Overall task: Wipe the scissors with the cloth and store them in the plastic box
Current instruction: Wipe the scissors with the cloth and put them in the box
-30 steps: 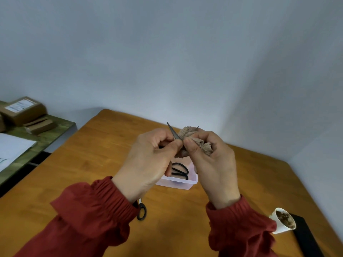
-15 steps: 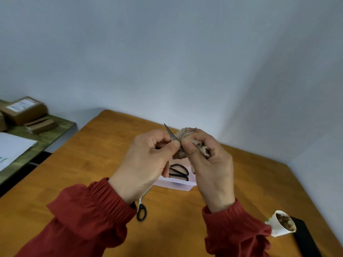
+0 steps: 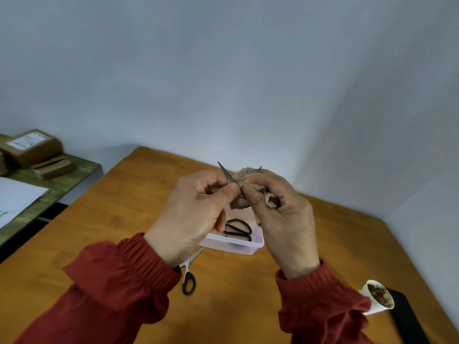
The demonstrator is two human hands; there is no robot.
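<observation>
One wooden table (image 3: 124, 219) carries the whole job. Above it both hands are raised w/ the work between them. The left hand (image 3: 193, 214) is closed on the held scissors (image 3: 224, 172), pinched near the pivot. The blades are spread: one tip points up-left, the other pokes out past the cloth (image 3: 244, 173). The right hand (image 3: 285, 219) is curled round that bunched tan cloth, which is wrapped over the second blade.

The wiping step is judged to be in hand, approx. mid-task. The plastic box (image 3: 236, 245) sits directly below the hands, and the stored scissors (image 3: 238, 230), black-handled, are already laid in it. The loose scissors (image 3: 188, 281) lie on the table just beside the box's near-left corner, partly hidden by the left wrist, prob. not yet wiped.

Next move, as judged: the cloth is to be drawn along the blade to its tip, the blades closed, and the pair lowered into the box next to the one there. Care is called for w/ open points so near the fingers.

Round about, a green side shelf (image 3: 62, 182) at left is loaded w/ cardboard parcels (image 3: 32, 147) and a white sheet (image 3: 17, 197). A black slab (image 3: 407, 319) lies at the right edge, w/ a paper cup (image 3: 377, 299) of brown contents close to the right sleeve, where it could be knocked. Nothing is seen btwn hands and box.
</observation>
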